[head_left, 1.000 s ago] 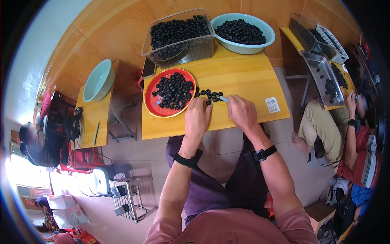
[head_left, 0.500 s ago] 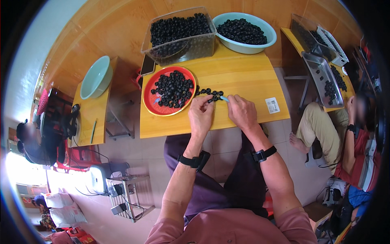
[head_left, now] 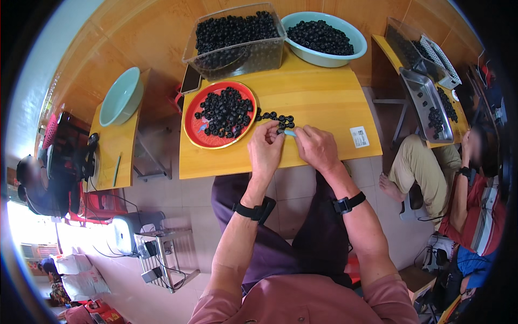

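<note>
My left hand (head_left: 265,148) is closed in a pinch above the near part of the yellow table (head_left: 318,97), with a small black ring-shaped part mostly hidden at its fingertips. In my right hand (head_left: 317,147) is a slim light-blue tool (head_left: 290,133), its tip pointing left and meeting the left fingertips. Just beyond the fingers lies a short cluster of black ring-shaped parts (head_left: 275,116). To the left, a red round tray (head_left: 192,132) with a pale rim holds a heap of the same parts.
At the table's back stand a clear plastic bin (head_left: 237,67) and a pale-green basin (head_left: 324,60), both full of black parts. A phone (head_left: 191,80) and a white label (head_left: 359,137) lie on the table. Rightward, a person sits beside a metal tray (head_left: 423,102). An aqua basin (head_left: 122,97) sits on the left table.
The whole view has shifted slightly. My hands remain together at the same spot, and the blue tool has come closer to the left fingertips.
</note>
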{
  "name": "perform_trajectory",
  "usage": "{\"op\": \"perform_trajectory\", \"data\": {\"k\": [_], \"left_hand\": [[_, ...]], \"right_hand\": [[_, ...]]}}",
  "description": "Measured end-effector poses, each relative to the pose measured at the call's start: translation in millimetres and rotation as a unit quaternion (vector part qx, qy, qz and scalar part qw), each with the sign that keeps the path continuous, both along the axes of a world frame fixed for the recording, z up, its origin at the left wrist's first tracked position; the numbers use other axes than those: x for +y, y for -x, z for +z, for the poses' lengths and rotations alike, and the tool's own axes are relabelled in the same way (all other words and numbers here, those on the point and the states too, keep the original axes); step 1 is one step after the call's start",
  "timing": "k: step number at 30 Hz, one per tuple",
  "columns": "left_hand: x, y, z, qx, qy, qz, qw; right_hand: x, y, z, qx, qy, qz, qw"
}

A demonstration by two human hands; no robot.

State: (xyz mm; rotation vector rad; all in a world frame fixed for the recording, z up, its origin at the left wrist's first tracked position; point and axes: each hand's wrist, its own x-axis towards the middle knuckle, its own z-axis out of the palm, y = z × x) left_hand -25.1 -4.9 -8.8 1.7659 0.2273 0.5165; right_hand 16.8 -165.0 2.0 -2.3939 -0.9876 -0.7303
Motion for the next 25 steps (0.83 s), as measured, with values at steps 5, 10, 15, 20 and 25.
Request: {"op": "perform_trajectory", "data": {"k": [5,10,15,20,25], "left_hand": [[-0.6,-1.5,-1.7,-0.002,-0.003,0.002,1.0],[0.4,-0.6,-1.8,0.014,-0.018,-0.003,1.0],[-0.3,0.7,0.2,0.017,-0.001,-0.009,1.0],[-0.6,1.4,-5.5,-0.045,0.124,-0.022,0.991],[2.4,2.1,-7.7,-0.022,0.106,-0.026,0.994]], "right_hand": [[-0.2,-0.7,-2.8,-0.007,0.006,-0.004,1.0],[-0.6,-1.0,-2.5,-0.013,0.007,-0.002,1.0],[-0.3,-1.3,-2.9,0.0,0.008,-0.004,1.0],[0.5,-6.2,-7.9,0.037,-0.002,-0.048,0.998],[0.2,-3.8,-4.1,0.047,0.027,-0.048,0.997]]}}
